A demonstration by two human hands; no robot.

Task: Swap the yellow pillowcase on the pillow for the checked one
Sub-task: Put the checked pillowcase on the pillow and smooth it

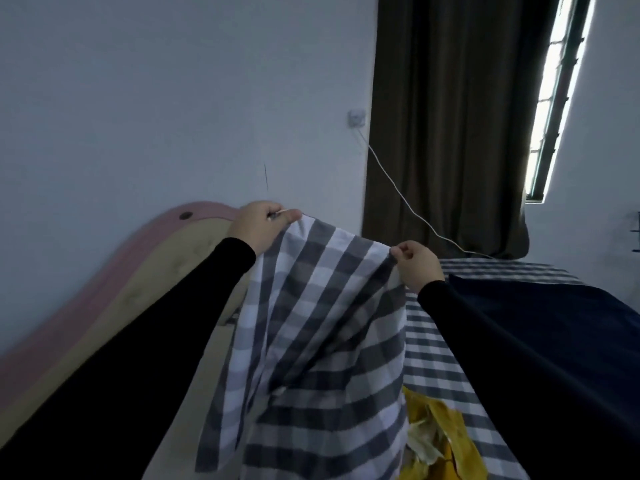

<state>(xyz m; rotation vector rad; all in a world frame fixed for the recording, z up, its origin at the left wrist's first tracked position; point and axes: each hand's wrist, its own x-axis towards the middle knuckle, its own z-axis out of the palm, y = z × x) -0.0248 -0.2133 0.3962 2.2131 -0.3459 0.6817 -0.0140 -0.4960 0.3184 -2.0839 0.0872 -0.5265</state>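
I hold the grey-and-white checked pillowcase [311, 327] up in front of me over the bed. My left hand [258, 227] pinches its upper left corner, raised near the headboard. My right hand [417, 263] pinches the upper right corner, a little lower. The cloth hangs down in folds between my black sleeves. The yellow pillowcase [440, 441] lies crumpled on the bed at the bottom, just right of the hanging cloth. The pillow itself is hidden.
A pink and beige headboard [138, 271] stands against the white wall on the left. The bed carries a checked sheet [436, 358] and a dark blue blanket [540, 327]. A white cable [398, 188] runs from a wall socket towards the bed. Dark curtains [450, 116] hang behind.
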